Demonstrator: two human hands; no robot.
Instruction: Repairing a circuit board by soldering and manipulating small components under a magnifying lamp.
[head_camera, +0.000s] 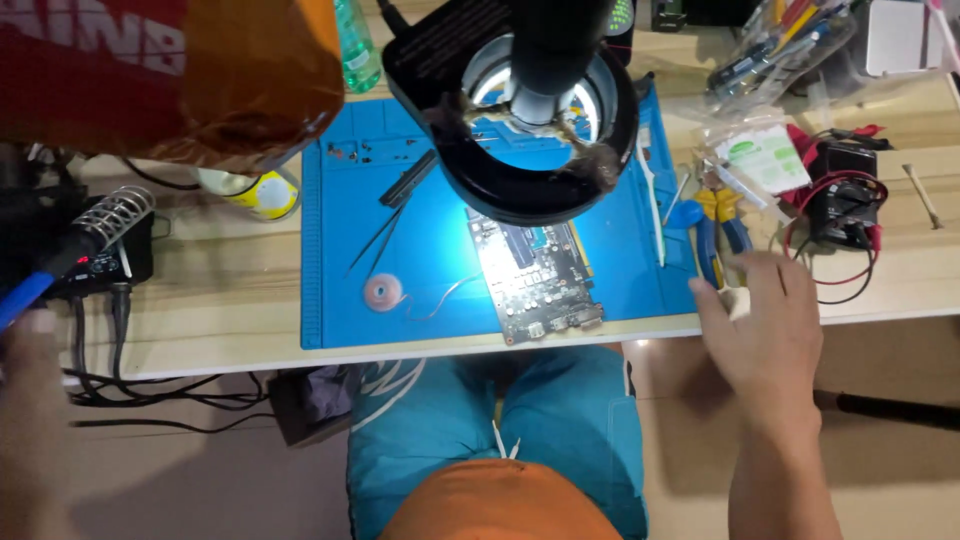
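Reaching over the near right edge of the worktop (200, 320), the right hand (765, 335) spread its fingers (770, 275) loosely, empty, just beside blue-and-yellow pliers (722, 225). The left hand (30, 400), blurred at left, gripped a blue-handled soldering iron (45, 275). A circuit board (535, 275) lay on the blue mat (400, 200).

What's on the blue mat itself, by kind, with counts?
On the blue mat:
Circuit board: 1
Tweezers: 1
Solder wick spool: 1
Black flat tool: 1
White spudger: 1
Total: 5
The right hand hovers open beside the mat's right edge, near the blue-and-yellow pliers, which lie off the mat.
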